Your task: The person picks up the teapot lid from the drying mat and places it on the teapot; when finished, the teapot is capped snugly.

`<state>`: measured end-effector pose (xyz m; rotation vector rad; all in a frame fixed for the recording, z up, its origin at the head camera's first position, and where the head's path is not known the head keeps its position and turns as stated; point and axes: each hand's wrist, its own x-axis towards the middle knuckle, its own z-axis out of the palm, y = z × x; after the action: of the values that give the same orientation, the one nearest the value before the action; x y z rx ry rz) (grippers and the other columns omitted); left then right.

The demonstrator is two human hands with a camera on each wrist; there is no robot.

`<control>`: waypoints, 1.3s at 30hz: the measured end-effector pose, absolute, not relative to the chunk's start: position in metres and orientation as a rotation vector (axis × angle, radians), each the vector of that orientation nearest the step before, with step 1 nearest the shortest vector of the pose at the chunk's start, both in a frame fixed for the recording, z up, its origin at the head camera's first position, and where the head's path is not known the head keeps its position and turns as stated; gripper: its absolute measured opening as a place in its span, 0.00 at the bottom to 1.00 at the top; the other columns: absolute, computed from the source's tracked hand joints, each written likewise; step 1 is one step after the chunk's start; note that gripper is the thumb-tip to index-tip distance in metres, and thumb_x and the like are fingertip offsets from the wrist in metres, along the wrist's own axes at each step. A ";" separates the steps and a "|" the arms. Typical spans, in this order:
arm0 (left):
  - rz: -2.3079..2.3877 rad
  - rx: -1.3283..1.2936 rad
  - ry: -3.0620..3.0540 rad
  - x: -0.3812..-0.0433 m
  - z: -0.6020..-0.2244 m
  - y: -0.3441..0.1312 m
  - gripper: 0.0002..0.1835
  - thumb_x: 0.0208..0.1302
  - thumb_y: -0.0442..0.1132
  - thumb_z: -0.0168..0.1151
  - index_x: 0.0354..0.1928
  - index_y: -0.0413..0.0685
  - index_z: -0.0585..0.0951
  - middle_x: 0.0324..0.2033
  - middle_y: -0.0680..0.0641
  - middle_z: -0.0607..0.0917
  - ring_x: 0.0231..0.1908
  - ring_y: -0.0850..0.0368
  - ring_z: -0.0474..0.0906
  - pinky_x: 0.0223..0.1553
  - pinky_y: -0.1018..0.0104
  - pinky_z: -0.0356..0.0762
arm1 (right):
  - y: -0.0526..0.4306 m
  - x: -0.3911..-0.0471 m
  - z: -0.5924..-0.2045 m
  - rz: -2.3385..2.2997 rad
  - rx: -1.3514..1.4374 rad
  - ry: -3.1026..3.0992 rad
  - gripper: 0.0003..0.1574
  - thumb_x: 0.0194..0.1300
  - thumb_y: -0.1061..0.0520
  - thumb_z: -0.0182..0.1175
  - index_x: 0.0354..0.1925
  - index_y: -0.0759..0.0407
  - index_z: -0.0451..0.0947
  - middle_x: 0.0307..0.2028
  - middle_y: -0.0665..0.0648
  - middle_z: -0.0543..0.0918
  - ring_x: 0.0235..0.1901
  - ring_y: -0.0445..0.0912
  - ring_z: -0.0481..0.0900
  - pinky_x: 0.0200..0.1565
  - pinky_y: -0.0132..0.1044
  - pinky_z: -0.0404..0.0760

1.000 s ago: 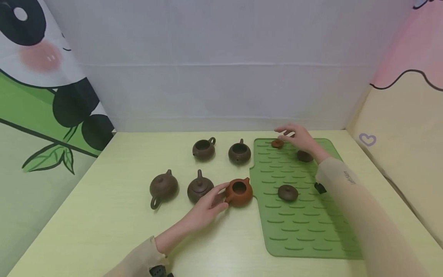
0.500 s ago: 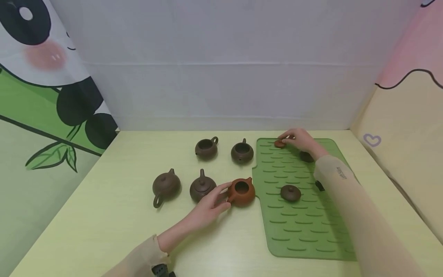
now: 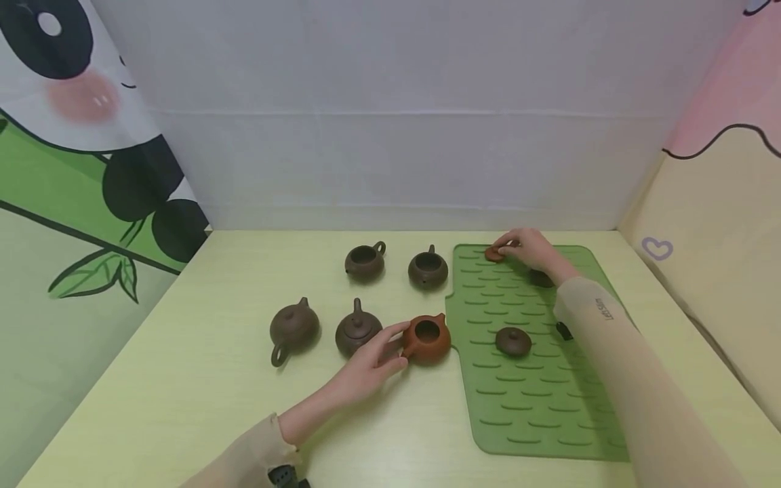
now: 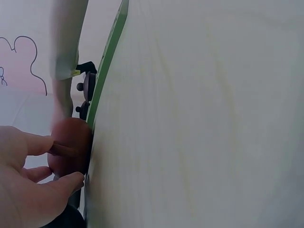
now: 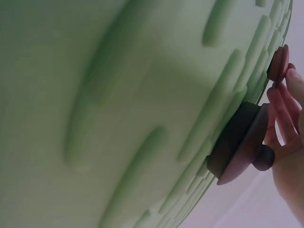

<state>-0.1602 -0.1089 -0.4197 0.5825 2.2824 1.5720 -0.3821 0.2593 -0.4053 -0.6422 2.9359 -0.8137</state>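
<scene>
In the head view, my left hand [image 3: 366,366] holds a reddish-brown teapot [image 3: 429,342] by its handle side, index finger near the top and thumb low. The pot has no lid on and stands beside the green mat [image 3: 512,407]. My right hand [image 3: 529,249] pinches a small reddish lid [image 3: 493,254] at the mat's far left corner. The right wrist view has thumb and fingertips at the top of this lid [image 5: 278,62]. A dark lid [image 5: 240,142] lies nearer that wrist, partly hidden by the right hand in the head view.
Another dark lid [image 3: 513,341] rests mid-mat. Two lidless dark teapots [image 3: 365,263] stand behind, left of the mat. A lidded teapot [image 3: 357,332] is close to my left fingers, with another lidded one [image 3: 294,328] farther left. A pale wall sheet [image 3: 390,163] borders the table.
My right hand has come down onto the small reddish lid and its fingers have closed on it. The left hand stays at the reddish-brown teapot. The head view has shifted slightly.
</scene>
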 end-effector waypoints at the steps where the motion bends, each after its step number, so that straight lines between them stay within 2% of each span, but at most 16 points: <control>1: 1.573 0.581 2.282 -0.160 -0.420 -0.109 0.32 0.72 0.33 0.55 0.75 0.45 0.58 0.74 0.39 0.63 0.73 0.41 0.62 0.69 0.51 0.68 | 0.260 -0.382 -0.405 -0.818 -0.641 2.939 0.15 0.72 0.60 0.57 0.53 0.60 0.83 0.54 0.66 0.83 0.52 0.60 0.80 0.54 0.57 0.79; 10: 1.588 0.573 2.265 -0.161 -0.422 -0.109 0.32 0.73 0.34 0.55 0.75 0.46 0.58 0.74 0.39 0.63 0.73 0.41 0.62 0.70 0.49 0.66 | 0.262 -0.373 -0.398 -0.824 -0.608 3.005 0.15 0.71 0.59 0.59 0.52 0.62 0.83 0.53 0.68 0.84 0.48 0.61 0.81 0.50 0.57 0.79; 21: 1.616 0.543 2.256 -0.159 -0.424 -0.108 0.31 0.73 0.35 0.55 0.75 0.48 0.59 0.74 0.40 0.64 0.73 0.42 0.62 0.71 0.50 0.66 | 0.253 -0.357 -0.381 -0.811 -0.538 3.078 0.15 0.71 0.56 0.60 0.52 0.59 0.84 0.52 0.65 0.84 0.46 0.59 0.82 0.45 0.54 0.81; 29: 1.613 0.530 2.263 -0.160 -0.424 -0.108 0.31 0.73 0.35 0.56 0.75 0.49 0.60 0.73 0.40 0.65 0.73 0.42 0.63 0.71 0.49 0.66 | 0.243 -0.333 -0.373 -0.899 -0.617 3.137 0.15 0.69 0.55 0.62 0.50 0.60 0.85 0.50 0.65 0.85 0.45 0.57 0.82 0.46 0.54 0.80; 39: 1.616 0.520 2.253 -0.159 -0.420 -0.107 0.31 0.73 0.34 0.55 0.75 0.48 0.60 0.74 0.40 0.63 0.73 0.42 0.61 0.71 0.49 0.65 | 0.228 -0.295 -0.363 -0.934 -0.677 3.165 0.15 0.68 0.52 0.63 0.50 0.57 0.84 0.46 0.60 0.85 0.46 0.54 0.81 0.48 0.53 0.80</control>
<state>-0.1591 -0.1071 -0.4201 0.5195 2.2534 1.6162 -0.2954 0.2280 -0.3634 -0.6772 3.1653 -0.9336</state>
